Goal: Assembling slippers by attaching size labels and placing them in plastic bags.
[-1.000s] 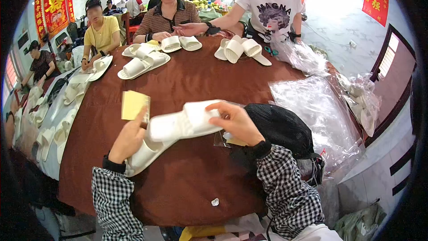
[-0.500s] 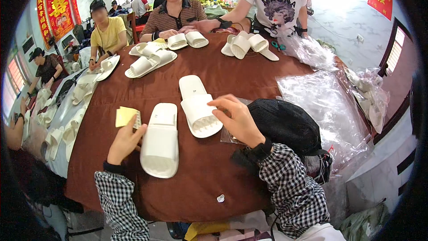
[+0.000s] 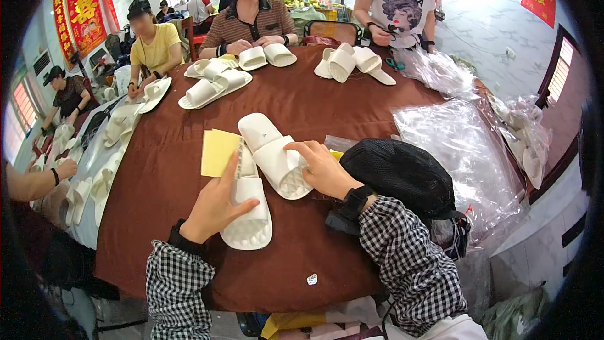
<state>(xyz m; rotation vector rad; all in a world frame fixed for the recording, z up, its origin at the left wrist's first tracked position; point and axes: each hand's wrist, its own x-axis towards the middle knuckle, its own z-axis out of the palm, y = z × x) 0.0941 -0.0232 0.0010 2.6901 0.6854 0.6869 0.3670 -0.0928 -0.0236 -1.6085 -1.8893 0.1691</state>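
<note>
"What do the containers beside me show?"

"Clear plastic bags [image 3: 453, 157] lie flat to your right on the brown-covered table [image 3: 151, 226]; glare hides anything inside. A black mesh bag [image 3: 399, 173] sits upright just left of them, its contents out of sight. Past the far right edge of the table, a clear plastic bundle [image 3: 516, 141] shows pale shapes, too blurred for you to name."

"And my hands?"

"Your left grip [image 3: 212, 211] is closed on a yellow card [image 3: 219, 153] at the fingers, while the thumb stands wide, reaching over the strap of the left slipper [image 3: 251, 226]. Your right grip [image 3: 327, 173] is bent, index finger laid along the strap of the right slipper [image 3: 272, 156]; you can't tell whether it grasps that strap or only touches it."

"Where do the two slippers lie?"

"Side by side on the table right before you, open toes toward you, the right one set a little farther off. Both your forearms come in from below, elbows apart, wrists turned inward."
</note>
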